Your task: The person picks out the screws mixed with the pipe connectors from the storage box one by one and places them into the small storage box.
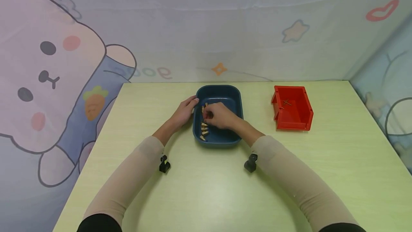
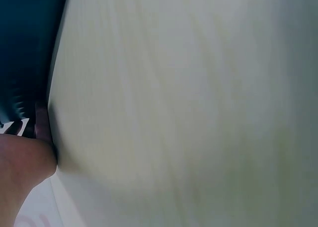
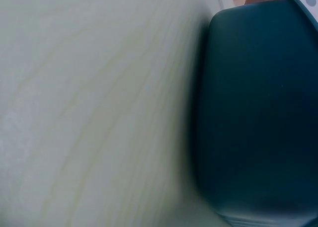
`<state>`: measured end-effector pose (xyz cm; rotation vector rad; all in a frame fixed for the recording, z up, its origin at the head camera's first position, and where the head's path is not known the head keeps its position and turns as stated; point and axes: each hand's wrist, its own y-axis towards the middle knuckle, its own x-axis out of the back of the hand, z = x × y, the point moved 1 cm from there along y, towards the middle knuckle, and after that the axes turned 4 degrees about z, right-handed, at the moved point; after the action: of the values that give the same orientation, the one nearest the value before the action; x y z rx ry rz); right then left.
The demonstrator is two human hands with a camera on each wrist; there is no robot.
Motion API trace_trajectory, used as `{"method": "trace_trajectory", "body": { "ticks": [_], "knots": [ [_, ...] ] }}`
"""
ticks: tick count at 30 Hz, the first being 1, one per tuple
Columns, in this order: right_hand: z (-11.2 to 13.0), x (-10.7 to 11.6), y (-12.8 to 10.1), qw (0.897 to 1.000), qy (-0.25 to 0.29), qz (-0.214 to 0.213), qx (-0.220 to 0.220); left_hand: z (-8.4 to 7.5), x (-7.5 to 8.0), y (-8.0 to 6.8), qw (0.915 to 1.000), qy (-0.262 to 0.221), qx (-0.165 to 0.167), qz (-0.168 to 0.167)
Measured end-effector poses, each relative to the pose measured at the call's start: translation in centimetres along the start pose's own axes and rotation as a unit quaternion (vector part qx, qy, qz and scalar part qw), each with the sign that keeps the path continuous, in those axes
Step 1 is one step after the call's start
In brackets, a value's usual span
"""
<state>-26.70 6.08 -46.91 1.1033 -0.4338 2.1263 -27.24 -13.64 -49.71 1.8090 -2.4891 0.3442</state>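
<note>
Several small brass fittings (image 1: 204, 129) lie in a row along the left side of a dark-blue rectangular tray (image 1: 226, 137). We note the right hand (image 1: 220, 115) inside the tray over this row, fingers bent; we cannot tell whether it pinches a fitting. The left hand (image 1: 182, 113) touches the tray's left rim and outer wall, fingers extended. Well apart to the right, we see a red open-front bin (image 1: 295, 114) with a few thin brass-coloured pieces (image 1: 287, 102) inside. Tray and bin stand on a pale wood-grain table (image 1: 206, 189), before a printed cartoon backdrop (image 1: 193, 28).
</note>
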Motion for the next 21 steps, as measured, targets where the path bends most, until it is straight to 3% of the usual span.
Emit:
{"method": "trace_trajectory", "body": {
  "ticks": [21],
  "knots": [
    [0.38,0.02,0.03,0.999,-0.011,0.041,-0.019,0.12,0.12,0.06,0.9998,0.016,-0.013,0.003]
  ]
}}
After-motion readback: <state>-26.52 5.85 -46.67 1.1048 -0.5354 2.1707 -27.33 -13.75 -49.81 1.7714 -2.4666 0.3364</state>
